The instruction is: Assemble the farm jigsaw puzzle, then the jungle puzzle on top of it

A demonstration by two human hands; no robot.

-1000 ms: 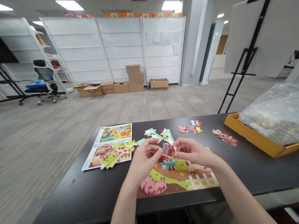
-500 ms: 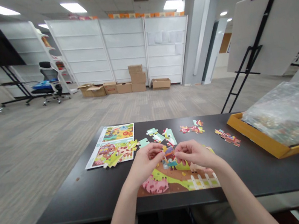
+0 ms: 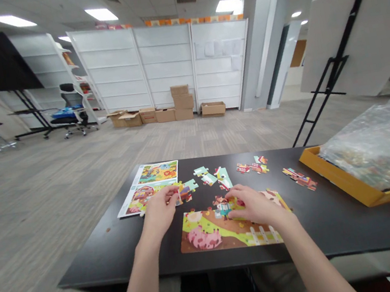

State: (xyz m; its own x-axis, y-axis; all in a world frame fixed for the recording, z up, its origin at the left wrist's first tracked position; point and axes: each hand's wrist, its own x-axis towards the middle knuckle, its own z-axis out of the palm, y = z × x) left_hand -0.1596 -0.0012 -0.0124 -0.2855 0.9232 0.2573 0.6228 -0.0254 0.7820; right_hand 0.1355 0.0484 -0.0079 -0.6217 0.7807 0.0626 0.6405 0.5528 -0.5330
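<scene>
A partly built farm jigsaw (image 3: 210, 235), with a pink pig and a white fence, lies at the near edge of the black table (image 3: 122, 248). My right hand (image 3: 252, 205) lies flat on its upper middle, fingers stretched over the piece with a small figure (image 3: 222, 206). My left hand (image 3: 161, 211) is out to the left, its fingers curled in a pinch on a loose puzzle piece (image 3: 185, 196) at the edge of the printed picture sheet (image 3: 149, 186). Several loose pieces (image 3: 218, 177) lie beyond the jigsaw.
More loose pieces (image 3: 253, 167) and a joined strip (image 3: 300, 179) lie to the right. A yellow box tray (image 3: 339, 181) holding a clear plastic bag (image 3: 378, 145) stands at the right edge. Easels, cardboard boxes and an office chair stand on the floor beyond.
My hands were together over the jigsaw, both on one piece. My left hand has moved left to the pieces by the sheet. My right hand has dropped flat onto the jigsaw.
</scene>
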